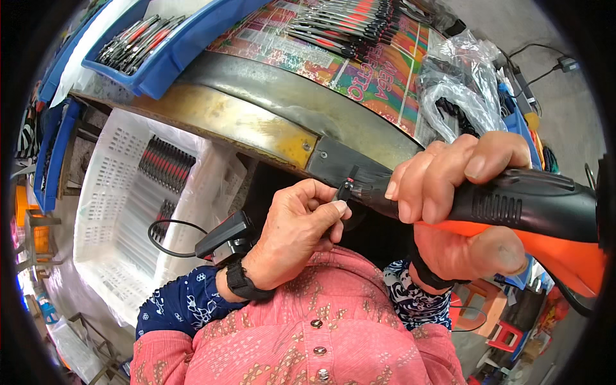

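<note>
My left hand (pixel 292 224) is closed at the middle, thumb and fingertips pinching a small black part (pixel 345 190). A wrist strap (pixel 244 282) with a black box-shaped device (pixel 224 236) and cable sits on that arm. My right hand (pixel 449 179) wraps round a black and orange handheld power tool (pixel 513 205) with vent slots along its side. The tool's narrow end points left, at the small part; whether they touch, I cannot tell. The tool's exact kind is unclear.
A metal-edged bench (pixel 256 122) curves ahead, with slim black, silver and red pieces (pixel 346 25) on a colourful printed sheet (pixel 378 77). Similar pieces fill a blue tray (pixel 167 67). A white plastic basket (pixel 96 224) at left holds stacked rows. Clear plastic bags (pixel 462 83) lie at right.
</note>
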Motion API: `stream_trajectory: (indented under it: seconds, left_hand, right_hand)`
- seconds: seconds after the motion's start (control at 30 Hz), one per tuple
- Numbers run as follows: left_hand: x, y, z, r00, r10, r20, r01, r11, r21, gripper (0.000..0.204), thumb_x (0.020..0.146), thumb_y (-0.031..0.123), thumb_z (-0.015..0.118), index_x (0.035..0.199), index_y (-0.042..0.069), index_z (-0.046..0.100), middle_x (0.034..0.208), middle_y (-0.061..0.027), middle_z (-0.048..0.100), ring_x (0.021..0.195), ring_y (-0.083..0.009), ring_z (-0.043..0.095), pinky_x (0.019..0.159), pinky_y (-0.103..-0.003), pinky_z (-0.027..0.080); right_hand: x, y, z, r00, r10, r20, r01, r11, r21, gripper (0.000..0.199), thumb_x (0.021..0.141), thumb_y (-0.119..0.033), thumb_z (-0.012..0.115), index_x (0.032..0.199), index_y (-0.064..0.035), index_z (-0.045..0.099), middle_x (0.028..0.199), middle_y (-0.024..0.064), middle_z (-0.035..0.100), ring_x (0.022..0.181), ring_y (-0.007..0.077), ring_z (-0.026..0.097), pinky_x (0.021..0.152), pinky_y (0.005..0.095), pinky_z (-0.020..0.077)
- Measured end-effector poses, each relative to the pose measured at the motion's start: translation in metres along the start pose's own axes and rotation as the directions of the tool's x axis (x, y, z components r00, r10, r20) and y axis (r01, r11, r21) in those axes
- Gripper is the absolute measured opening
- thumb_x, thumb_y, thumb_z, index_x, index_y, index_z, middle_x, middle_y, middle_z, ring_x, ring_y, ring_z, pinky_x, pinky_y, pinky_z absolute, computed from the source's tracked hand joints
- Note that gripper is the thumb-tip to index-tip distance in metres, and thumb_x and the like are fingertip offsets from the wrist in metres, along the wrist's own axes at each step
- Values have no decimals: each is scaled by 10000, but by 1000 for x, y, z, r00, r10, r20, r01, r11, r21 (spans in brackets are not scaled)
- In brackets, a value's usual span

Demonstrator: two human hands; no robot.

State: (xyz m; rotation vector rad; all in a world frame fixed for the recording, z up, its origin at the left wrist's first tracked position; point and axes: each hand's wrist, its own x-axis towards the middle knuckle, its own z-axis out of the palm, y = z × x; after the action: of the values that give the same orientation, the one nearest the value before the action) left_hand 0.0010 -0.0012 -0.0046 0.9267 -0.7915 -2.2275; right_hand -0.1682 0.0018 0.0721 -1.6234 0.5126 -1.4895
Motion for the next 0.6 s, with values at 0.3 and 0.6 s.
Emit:
stream_trajectory:
  seconds: [0.3,0.6]
  left_hand:
    - [1,-2,-1,1000,13,-16,-13,1000,-20,113,853,32,581,936,-30,537,772,-64,619,547,-76,533,448,-199,408]
    - [2,-5,-1,1000,23,-1,-23,1000,14,105,892,73,569,953,0,525,836,-70,630,569,-68,508,425,-188,367]
  right_hand:
    - [-1,7,-1,1000,-5,0,5,999,37,635,733,-574,684,1030,-76,427,694,54,524,580,196,544,627,357,481]
    - [-1,7,1,999,-8,-53,9,1000,22,636,729,-573,689,1024,-74,427,690,54,522,574,195,542,621,355,479]
